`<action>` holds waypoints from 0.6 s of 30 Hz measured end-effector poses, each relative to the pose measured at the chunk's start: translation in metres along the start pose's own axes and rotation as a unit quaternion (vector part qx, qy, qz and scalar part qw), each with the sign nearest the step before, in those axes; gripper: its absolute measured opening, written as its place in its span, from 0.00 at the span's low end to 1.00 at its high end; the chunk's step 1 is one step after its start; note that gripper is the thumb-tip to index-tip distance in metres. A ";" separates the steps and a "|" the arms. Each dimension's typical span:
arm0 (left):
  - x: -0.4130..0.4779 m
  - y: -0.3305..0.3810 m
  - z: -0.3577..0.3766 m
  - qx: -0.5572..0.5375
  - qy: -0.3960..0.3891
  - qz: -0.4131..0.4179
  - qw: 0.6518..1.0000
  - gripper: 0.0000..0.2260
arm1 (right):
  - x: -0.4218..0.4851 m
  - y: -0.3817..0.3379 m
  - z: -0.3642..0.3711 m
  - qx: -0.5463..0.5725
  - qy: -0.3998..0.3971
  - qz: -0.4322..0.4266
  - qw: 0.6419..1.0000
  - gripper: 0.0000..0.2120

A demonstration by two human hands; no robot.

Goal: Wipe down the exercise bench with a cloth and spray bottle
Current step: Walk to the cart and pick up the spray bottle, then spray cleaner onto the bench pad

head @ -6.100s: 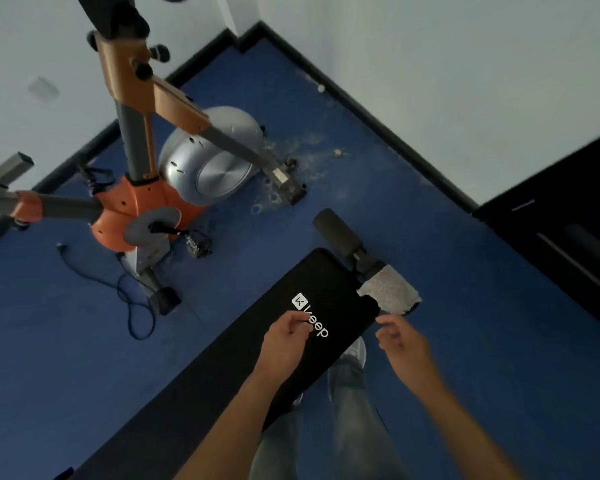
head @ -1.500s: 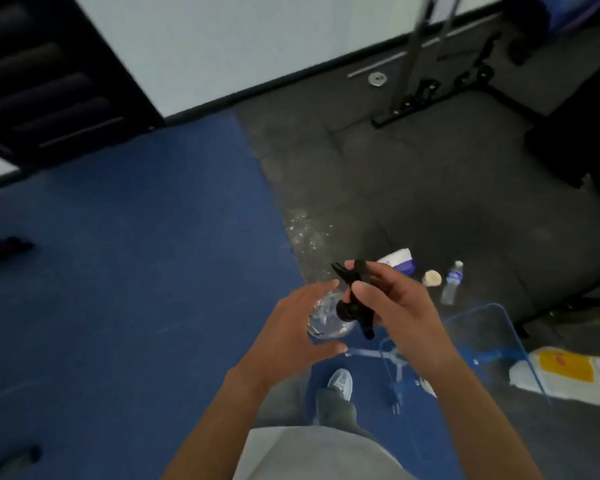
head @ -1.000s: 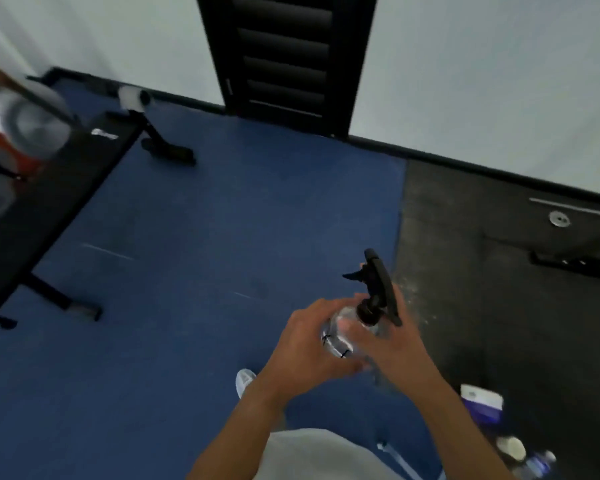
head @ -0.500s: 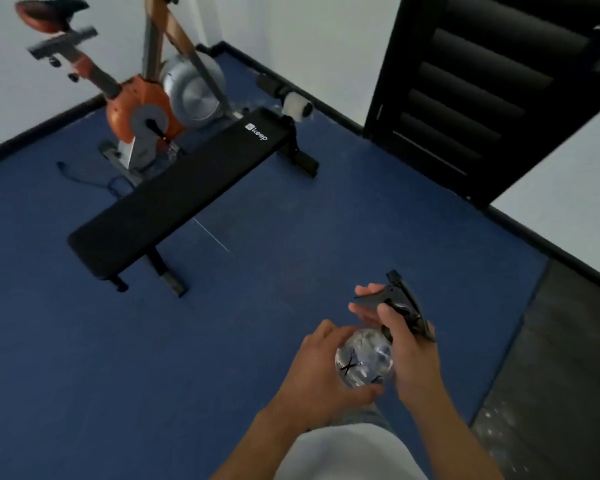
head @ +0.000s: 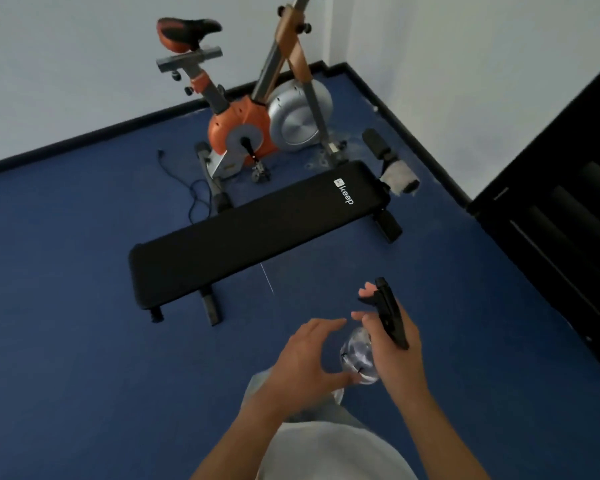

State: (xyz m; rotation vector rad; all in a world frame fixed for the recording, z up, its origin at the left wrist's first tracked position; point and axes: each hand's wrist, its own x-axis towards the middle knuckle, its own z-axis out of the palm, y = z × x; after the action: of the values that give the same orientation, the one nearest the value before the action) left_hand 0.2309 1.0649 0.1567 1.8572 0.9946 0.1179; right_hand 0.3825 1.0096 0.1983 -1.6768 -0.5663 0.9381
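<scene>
The black padded exercise bench (head: 253, 233) stands on the blue floor ahead of me, its "keep" logo at the far right end. A grey cloth (head: 400, 175) hangs on the foam roller at that end. My right hand (head: 394, 344) grips a clear spray bottle (head: 359, 358) by its black trigger head, nozzle pointing toward the bench. My left hand (head: 307, 362) hovers just left of the bottle's body with fingers spread, thumb close to the bottle's base.
An orange and silver exercise bike (head: 257, 133) stands behind the bench with a black cable (head: 194, 192) on the floor beside it. White walls meet in the far corner. A dark slatted door (head: 561, 209) is at the right.
My view has swung toward the bench, which is now closer and centred. My left hand has come off the bottle's body and opened. The right hand keeps hold of the trigger head.
</scene>
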 end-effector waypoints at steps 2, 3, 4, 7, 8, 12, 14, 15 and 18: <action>0.036 -0.009 -0.008 -0.005 0.034 -0.042 0.999 0.31 | 0.045 -0.004 -0.002 -0.019 0.013 0.016 1.000 0.13; 0.056 -0.015 -0.012 -0.012 0.051 -0.065 0.997 0.29 | 0.068 -0.004 -0.003 -0.030 0.018 0.024 0.999 0.12; 0.076 -0.023 -0.016 -0.017 0.070 -0.084 0.994 0.27 | 0.091 -0.004 -0.002 -0.041 0.020 0.029 0.999 0.12; 0.140 -0.043 -0.028 -0.023 0.117 -0.132 0.984 0.25 | 0.160 -0.002 0.006 -0.086 0.013 0.019 0.996 0.14; 0.166 -0.049 -0.033 -0.023 0.125 -0.144 0.981 0.24 | 0.185 0.000 0.011 -0.097 0.009 0.018 0.995 0.13; 0.280 -0.082 -0.051 -0.012 0.113 -0.182 0.977 0.24 | 0.289 0.013 0.029 -0.136 -0.006 0.034 0.990 0.13; 0.338 -0.100 -0.056 0.005 0.087 -0.206 0.975 0.25 | 0.337 0.021 0.033 -0.157 -0.027 0.054 0.986 0.13; 0.367 -0.108 -0.056 0.005 0.078 -0.218 0.973 0.25 | 0.360 0.025 0.033 -0.174 -0.047 0.061 0.982 0.13; 0.450 -0.136 -0.051 0.026 0.046 -0.234 0.971 0.25 | 0.433 0.041 0.030 -0.244 -0.125 0.064 0.959 0.13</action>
State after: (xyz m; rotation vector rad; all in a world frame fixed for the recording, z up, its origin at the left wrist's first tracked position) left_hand 0.4239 1.4298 -0.0738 1.6257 1.4854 -0.1079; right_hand 0.6034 1.3434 0.0266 -2.0649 -0.9261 1.1825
